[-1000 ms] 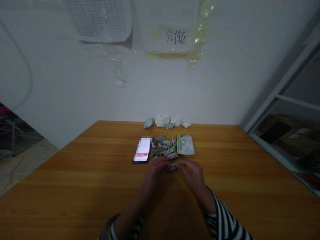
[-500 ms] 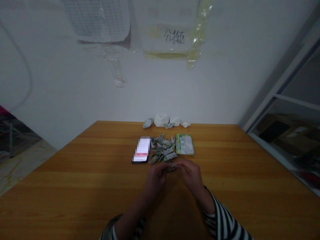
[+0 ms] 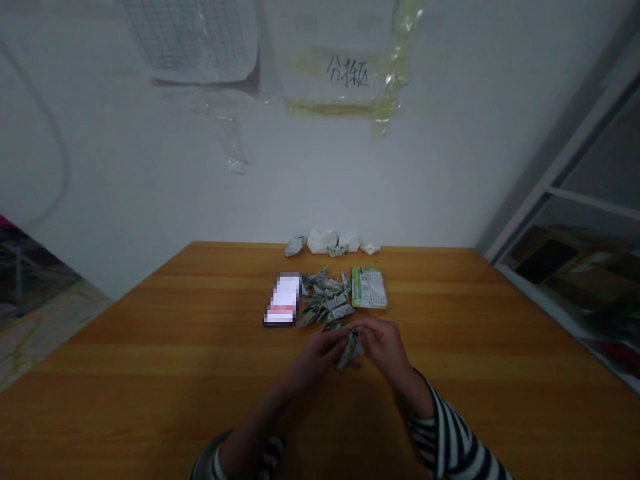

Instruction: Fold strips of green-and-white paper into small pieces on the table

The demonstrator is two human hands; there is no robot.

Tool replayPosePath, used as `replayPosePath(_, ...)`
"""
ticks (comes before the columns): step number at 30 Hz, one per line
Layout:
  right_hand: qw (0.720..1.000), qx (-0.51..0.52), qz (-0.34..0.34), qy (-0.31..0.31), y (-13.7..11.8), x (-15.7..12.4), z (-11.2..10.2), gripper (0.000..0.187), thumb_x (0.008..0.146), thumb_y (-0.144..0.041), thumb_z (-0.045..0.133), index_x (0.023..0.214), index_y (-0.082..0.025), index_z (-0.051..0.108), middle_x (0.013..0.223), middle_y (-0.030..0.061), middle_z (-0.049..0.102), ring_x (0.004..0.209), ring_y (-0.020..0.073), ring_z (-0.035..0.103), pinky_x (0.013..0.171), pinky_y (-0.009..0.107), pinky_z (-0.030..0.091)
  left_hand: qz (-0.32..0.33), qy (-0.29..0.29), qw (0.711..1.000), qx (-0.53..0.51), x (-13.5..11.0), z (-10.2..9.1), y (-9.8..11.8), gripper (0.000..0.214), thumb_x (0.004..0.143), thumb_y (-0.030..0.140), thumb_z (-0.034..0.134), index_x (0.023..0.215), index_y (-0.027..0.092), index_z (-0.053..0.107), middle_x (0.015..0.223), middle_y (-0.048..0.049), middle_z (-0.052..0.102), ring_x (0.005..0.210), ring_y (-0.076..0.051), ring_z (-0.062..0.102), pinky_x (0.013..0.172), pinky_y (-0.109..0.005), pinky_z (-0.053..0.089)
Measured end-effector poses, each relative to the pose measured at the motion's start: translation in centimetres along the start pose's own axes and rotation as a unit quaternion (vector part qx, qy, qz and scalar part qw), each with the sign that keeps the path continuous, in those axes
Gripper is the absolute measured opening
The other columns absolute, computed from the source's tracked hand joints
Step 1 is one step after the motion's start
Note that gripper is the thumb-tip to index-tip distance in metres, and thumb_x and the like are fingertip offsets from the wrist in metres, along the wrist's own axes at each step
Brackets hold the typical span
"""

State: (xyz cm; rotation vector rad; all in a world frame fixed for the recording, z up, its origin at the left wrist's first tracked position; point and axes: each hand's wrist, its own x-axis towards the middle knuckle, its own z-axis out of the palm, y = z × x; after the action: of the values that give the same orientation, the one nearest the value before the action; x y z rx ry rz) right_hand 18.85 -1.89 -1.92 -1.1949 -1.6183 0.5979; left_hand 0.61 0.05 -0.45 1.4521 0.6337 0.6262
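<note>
Both my hands meet over the wooden table (image 3: 150, 373), just in front of a pile of small folded printed-paper pieces (image 3: 324, 301). My left hand (image 3: 316, 360) and my right hand (image 3: 384, 345) pinch the same folded paper piece (image 3: 349, 351), which hangs tilted between the fingertips. The fingers of both hands are closed on it. Striped sleeves cover both forearms.
A phone (image 3: 283, 300) with a lit screen lies left of the pile. A green printed sheet (image 3: 369, 288) lies right of it. Crumpled white paper bits (image 3: 330, 243) sit by the wall at the table's far edge. A metal shelf frame (image 3: 560, 200) stands to the right.
My hands have drawn slightly back from the pile toward me, and the paper piece between them has turned from lying flat to hanging tilted.
</note>
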Motion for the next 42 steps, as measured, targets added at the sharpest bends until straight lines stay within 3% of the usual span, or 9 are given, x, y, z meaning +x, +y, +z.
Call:
replayPosePath(2,1.0,0.006,0.004,-0.001,0.1,-0.1,0.2,0.028,0.086,-0.014,0.048,0.087,-0.022,0.075,0.082,0.0038,0.076,0.075,0.0191,0.069,0.069,0.028,0.051,0.012,0.005,1.0,0.005,0.2,0.1,-0.2,0.03,0.083,0.029,0.059,0.109,0.016,0.066,0.098,-0.0068,0.071,0.083,-0.023,0.069,0.074,-0.031,0.053)
replayPosePath(6,0.999,0.027,0.004,-0.03,-0.3,-0.2,1.2,0.027,0.084,-0.015,0.054,0.103,-0.024,0.071,0.1,0.005,0.075,0.091,0.0215,0.069,0.082,0.034,0.052,0.053,0.112,0.985,0.116,0.5,0.3,-0.7,0.028,0.075,0.014,0.059,0.103,0.015,0.066,0.089,-0.0066,0.073,0.079,-0.021,0.068,0.068,-0.027,0.051)
replayPosePath(11,0.999,0.006,0.048,-0.004,-1.0,-0.6,2.4,0.067,0.078,-0.02,0.066,0.14,-0.027,0.042,0.13,0.0077,0.06,0.117,0.0258,0.057,0.098,0.043,0.046,0.071,0.194,0.938,0.277,0.1,0.3,-1.0,0.027,0.076,0.011,0.055,0.101,0.018,0.065,0.087,-0.0067,0.073,0.075,-0.021,0.068,0.066,-0.027,0.049)
replayPosePath(15,0.997,-0.052,0.045,0.034,-1.0,-0.9,2.7,0.048,0.081,-0.016,0.058,0.128,-0.023,0.056,0.118,0.0097,0.067,0.103,0.025,0.064,0.088,0.04,0.053,0.078,0.244,0.917,0.305,-0.1,0.5,-0.7,0.021,0.087,0.021,0.049,0.103,0.02,0.063,0.092,-0.0079,0.073,0.078,-0.021,0.068,0.067,-0.027,0.049)
replayPosePath(22,0.996,-0.064,-0.024,0.051,-1.2,-1.9,4.1,0.036,0.083,-0.012,0.051,0.114,-0.019,0.068,0.103,0.0105,0.074,0.087,0.0238,0.07,0.08,0.037,0.056,0.069,0.249,0.936,0.237,0.5,0.4,-1.5,0.038,0.08,0.014,0.051,0.114,0.021,0.066,0.101,-0.0089,0.075,0.091,-0.025,0.069,0.082,-0.035,0.052)
replayPosePath(28,0.989,0.092,0.032,0.108,-0.4,-1.8,4.1,0.028,0.079,-0.012,0.053,0.092,-0.021,0.075,0.088,0.0062,0.076,0.078,0.0203,0.071,0.069,0.03,0.057,0.065,0.226,0.971,0.043,0.9,-0.1,-1.6,0.05,0.069,0.007,0.048,0.11,0.022,0.071,0.114,-0.0038,0.072,0.112,-0.026,0.062,0.099,-0.041,0.046)
replayPosePath(34,0.976,0.156,0.091,0.123,-0.2,-1.1,3.3,0.022,0.081,-0.019,0.054,0.086,-0.019,0.075,0.092,0.0074,0.075,0.088,0.0218,0.068,0.077,0.033,0.055,0.035,0.153,0.978,-0.135,0.7,0.2,-0.6,0.052,0.066,0.013,0.067,0.117,0.026,0.067,0.126,-0.004,0.065,0.121,-0.028,0.055,0.103,-0.045,0.041)
replayPosePath(37,0.973,0.186,0.098,0.099,-0.7,-1.0,3.3,0.019,0.082,-0.026,0.057,0.086,-0.019,0.074,0.092,0.0077,0.074,0.089,0.0222,0.068,0.078,0.033,0.054,0.023,0.175,0.969,-0.172,0.8,0.2,-0.6,0.037,0.076,0.03,0.069,0.112,0.02,0.07,0.114,-0.0078,0.072,0.11,-0.026,0.062,0.092,-0.037,0.049)
replayPosePath(42,0.957,0.229,0.139,0.107,-1.3,-1.2,4.3,0.016,0.074,-0.031,0.072,0.081,-0.017,0.068,0.081,0.0063,0.074,0.073,0.0207,0.069,0.067,0.032,0.056,0.012,0.257,0.954,-0.151,1.2,-0.1,-1.4,0.056,0.07,0.04,0.076,0.119,0.015,0.064,0.068,-0.0005,0.071,0.066,-0.016,0.066,0.062,-0.025,0.049)
